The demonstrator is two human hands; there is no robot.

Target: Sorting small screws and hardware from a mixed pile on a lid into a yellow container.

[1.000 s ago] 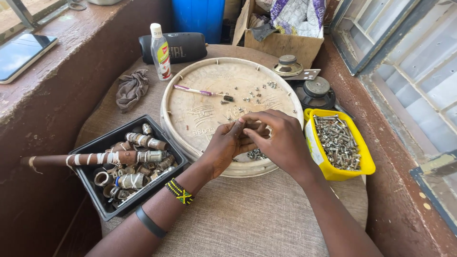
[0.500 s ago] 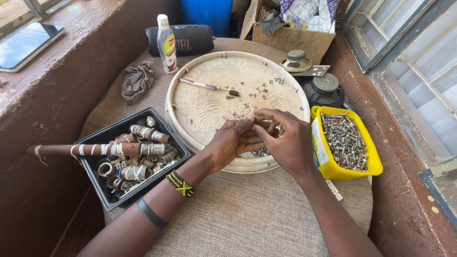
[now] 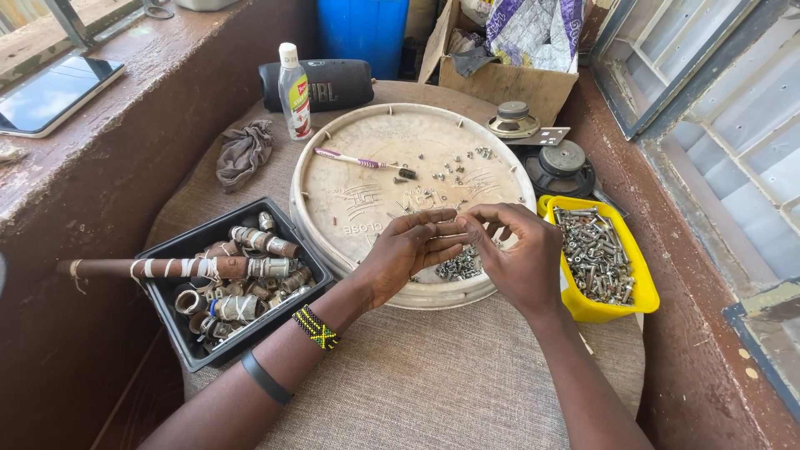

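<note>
My left hand (image 3: 406, 252) and my right hand (image 3: 518, 254) meet fingertip to fingertip over the near rim of a round cream tray (image 3: 350, 200). Between the fingertips sits a small metal screw (image 3: 458, 232), pinched by both hands. A little heap of screws (image 3: 460, 265) lies on the tray just under my fingers. More loose screws (image 3: 457, 167) are scattered toward the tray's far side, beside a purple-and-white toothbrush (image 3: 354, 158).
A yellow tub (image 3: 621, 287) of screws stands right of the tray. A black bin (image 3: 179, 250) of metal pipe fittings and a taped pipe (image 3: 158, 267) sits at left. Behind are a rag (image 3: 242, 152), bottle (image 3: 294, 82), black speaker (image 3: 333, 81), cardboard box (image 3: 500, 79), loudspeaker parts (image 3: 562, 162).
Both hands stay joined over the tray's near edge, fingers shifting slightly on the small screw. The view has tilted a little, so everything sits slightly lower in the picture.
</note>
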